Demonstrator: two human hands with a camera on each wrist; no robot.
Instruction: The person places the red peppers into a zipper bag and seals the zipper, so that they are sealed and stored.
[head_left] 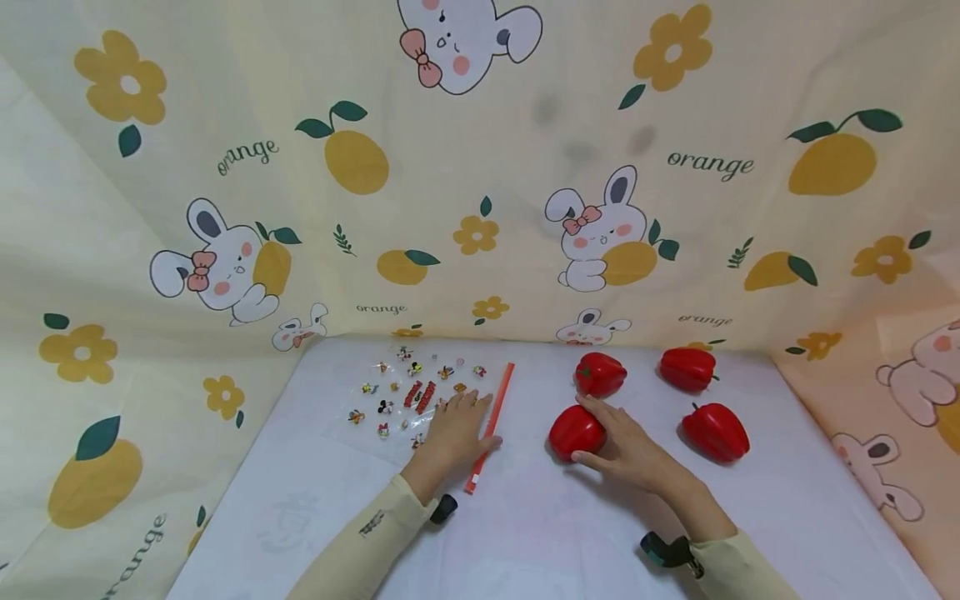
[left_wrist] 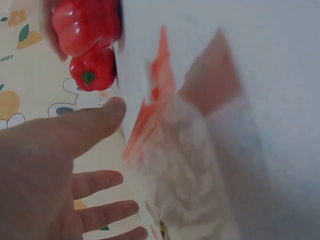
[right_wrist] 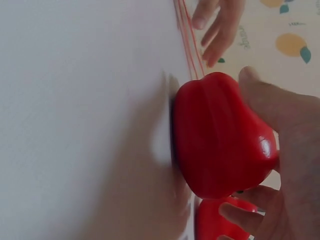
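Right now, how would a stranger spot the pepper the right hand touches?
On the white table, right of the clear bag, sit four red peppers. The front-left pepper, touched by the right hand, is yours: its neighbours show green stems; it shows none.

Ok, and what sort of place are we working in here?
Probably a staged tabletop booth: a rabbit-print backdrop walls in the back and both sides of a white table, with glossy red peppers and a clear printed bag set out on it.
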